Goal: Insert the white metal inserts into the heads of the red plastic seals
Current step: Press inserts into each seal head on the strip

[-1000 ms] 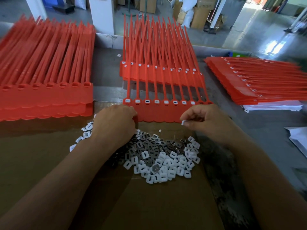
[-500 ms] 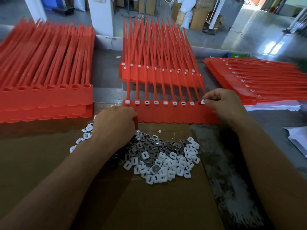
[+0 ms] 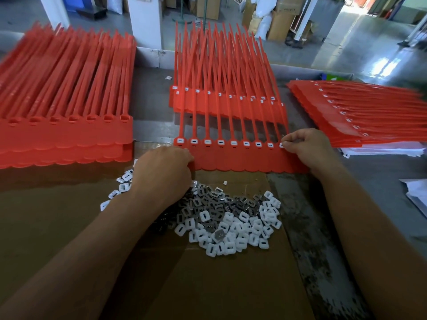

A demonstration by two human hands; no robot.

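Note:
A joined strip of red plastic seals (image 3: 242, 161) lies across the table in front of me, its row of heads filled with white inserts (image 3: 220, 142). My right hand (image 3: 307, 146) pinches a white insert (image 3: 281, 145) at the rightmost head of the strip. My left hand (image 3: 165, 172) grips the strip's left bottom corner, fingers curled on it. A pile of loose white and grey inserts (image 3: 228, 218) lies on brown cardboard (image 3: 69, 227) just below the strip.
A thick stack of red seals with empty heads (image 3: 64, 125) lies at the left. Behind the strip sits another stack with inserts (image 3: 221, 98). More seals (image 3: 360, 112) lie at the right on white paper (image 3: 381, 152). The table's far rim (image 3: 150, 57) borders a warehouse floor.
My right hand carried a white insert from near the pile up and right to the last head of the strip and now holds it there. My left hand has stayed on the strip's corner.

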